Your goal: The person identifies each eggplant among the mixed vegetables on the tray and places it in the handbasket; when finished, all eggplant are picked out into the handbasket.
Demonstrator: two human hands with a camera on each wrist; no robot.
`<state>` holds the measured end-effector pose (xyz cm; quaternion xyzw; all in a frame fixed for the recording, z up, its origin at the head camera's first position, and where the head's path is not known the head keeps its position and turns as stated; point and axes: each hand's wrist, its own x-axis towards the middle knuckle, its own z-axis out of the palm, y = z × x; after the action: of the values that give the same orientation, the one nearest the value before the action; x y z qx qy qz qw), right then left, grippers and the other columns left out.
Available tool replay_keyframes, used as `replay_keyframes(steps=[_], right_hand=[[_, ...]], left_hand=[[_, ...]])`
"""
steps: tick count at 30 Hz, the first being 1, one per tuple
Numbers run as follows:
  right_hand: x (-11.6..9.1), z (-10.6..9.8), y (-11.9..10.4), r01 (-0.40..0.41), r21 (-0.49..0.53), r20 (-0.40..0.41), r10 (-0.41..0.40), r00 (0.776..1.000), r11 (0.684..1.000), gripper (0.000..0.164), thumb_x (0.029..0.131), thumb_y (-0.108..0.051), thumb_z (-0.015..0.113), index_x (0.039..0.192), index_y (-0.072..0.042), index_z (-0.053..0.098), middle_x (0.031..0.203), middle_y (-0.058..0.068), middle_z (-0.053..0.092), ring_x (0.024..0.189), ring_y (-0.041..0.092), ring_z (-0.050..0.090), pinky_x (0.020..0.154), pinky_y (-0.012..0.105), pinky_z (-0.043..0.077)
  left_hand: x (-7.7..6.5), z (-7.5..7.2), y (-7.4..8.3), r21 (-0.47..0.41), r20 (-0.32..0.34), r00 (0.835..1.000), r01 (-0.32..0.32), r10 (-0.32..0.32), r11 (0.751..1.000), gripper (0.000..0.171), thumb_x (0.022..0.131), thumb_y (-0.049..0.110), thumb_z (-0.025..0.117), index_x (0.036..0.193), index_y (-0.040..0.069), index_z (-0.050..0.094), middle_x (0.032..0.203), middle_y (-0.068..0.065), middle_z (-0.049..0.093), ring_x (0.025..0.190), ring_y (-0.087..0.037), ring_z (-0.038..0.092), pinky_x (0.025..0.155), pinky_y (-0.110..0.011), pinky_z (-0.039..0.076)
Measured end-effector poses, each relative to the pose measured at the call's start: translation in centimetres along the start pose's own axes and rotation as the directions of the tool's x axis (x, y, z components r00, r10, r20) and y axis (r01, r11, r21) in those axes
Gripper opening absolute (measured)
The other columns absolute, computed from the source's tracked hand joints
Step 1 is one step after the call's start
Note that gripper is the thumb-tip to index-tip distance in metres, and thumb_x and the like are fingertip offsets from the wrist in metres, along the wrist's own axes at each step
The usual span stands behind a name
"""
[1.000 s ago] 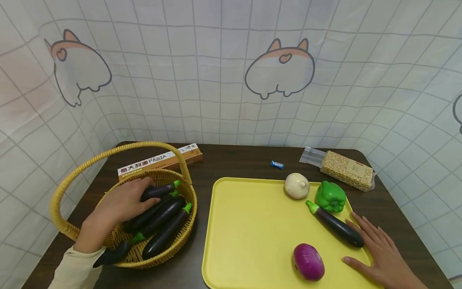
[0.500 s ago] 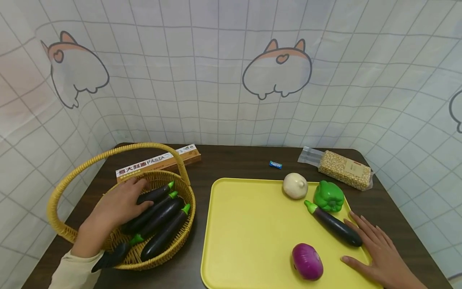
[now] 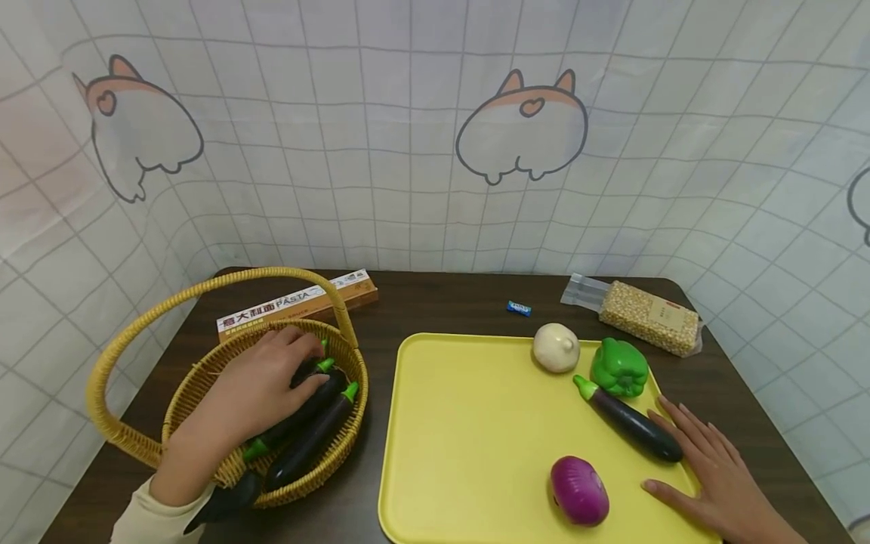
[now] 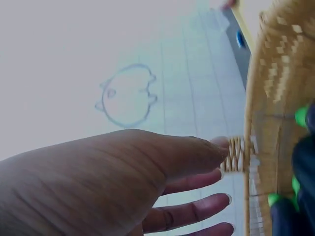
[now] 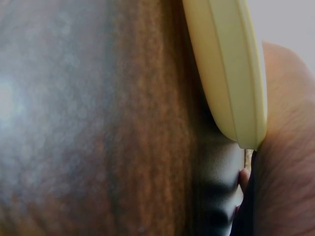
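Observation:
Over the wicker basket (image 3: 358, 423) at the left, my left hand (image 3: 261, 389) hovers with its fingers spread above several dark eggplants (image 3: 316, 442) with green stems. In the left wrist view, thumb and fingers (image 4: 202, 199) are extended, and nothing shows between them. The eggplants (image 4: 305, 162) appear beyond the fingertips. My right hand (image 3: 720, 476) rests, fingers spread, at the right edge of the yellow tray (image 3: 469, 423), beside a single eggplant (image 3: 632, 423). Only the heel of that hand (image 5: 288, 147) and the tray's rim (image 5: 226, 73) show clearly in the right wrist view.
On the tray lie a purple onion (image 3: 580, 491), a green bell pepper (image 3: 620, 367) and a white round vegetable (image 3: 556, 347). Behind stand a pasta box (image 3: 299, 304), a small blue wrapper (image 3: 519, 308) and a bag of pale grains (image 3: 649, 317). The basket's handle (image 3: 272, 273) arches high.
My left hand has moved right and slightly forward across the eggplants, now covering the rear one. The right hand stays where it was.

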<state>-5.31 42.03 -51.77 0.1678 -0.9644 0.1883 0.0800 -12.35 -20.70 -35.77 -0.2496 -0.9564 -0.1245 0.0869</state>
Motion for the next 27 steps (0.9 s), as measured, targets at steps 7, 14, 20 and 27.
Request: replay_keyframes(steps=[7,14,20,27], right_hand=[[0.1,0.0,0.0,-0.003,-0.007,0.007,0.003,1.0,1.0,0.094,0.089,-0.041,0.084,0.167,-0.021,0.035,0.175,0.002,0.015,0.16,0.03,0.007,0.121,0.058,-0.012],[0.2,0.0,0.1,-0.011,-0.007,0.018,0.011,1.0,1.0,0.094,0.09,-0.043,0.083,0.167,-0.021,0.034,0.175,0.002,0.014,0.16,0.034,0.009,0.12,0.06,-0.012],[-0.1,0.3,0.2,-0.046,-0.008,0.039,0.046,0.998,0.999,0.093,0.091,-0.045,0.081,0.167,-0.023,0.032,0.176,0.001,0.012,0.159,0.04,0.01,0.119,0.061,-0.015],[0.1,0.0,0.0,-0.038,-0.014,0.033,0.038,0.999,0.999,0.092,0.091,-0.045,0.081,0.167,-0.022,0.033,0.175,0.001,0.013,0.159,0.04,0.01,0.119,0.06,-0.015]], left_hand=[[0.7,1.7,3.3,-0.001,-0.049,0.993,-0.104,0.103,0.995,0.027,0.09,0.021,0.088,0.109,0.012,0.071,0.104,-0.003,0.062,0.084,-0.019,0.056,0.07,-0.039,0.052],[2.5,5.0,7.6,-0.103,-0.037,0.972,-0.233,0.231,0.967,0.027,0.092,0.025,0.086,0.111,0.016,0.071,0.104,0.002,0.063,0.082,-0.014,0.053,0.067,-0.03,0.05],[4.1,7.5,11.6,-0.095,0.01,0.948,-0.314,0.317,0.945,0.027,0.095,0.028,0.083,0.117,0.018,0.07,0.108,0.002,0.062,0.088,-0.016,0.057,0.07,-0.03,0.051],[5.9,9.4,14.0,-0.055,0.021,0.917,-0.397,0.398,0.916,0.026,0.097,0.03,0.08,0.119,0.019,0.07,0.11,0.003,0.062,0.092,-0.015,0.056,0.079,-0.028,0.049]])
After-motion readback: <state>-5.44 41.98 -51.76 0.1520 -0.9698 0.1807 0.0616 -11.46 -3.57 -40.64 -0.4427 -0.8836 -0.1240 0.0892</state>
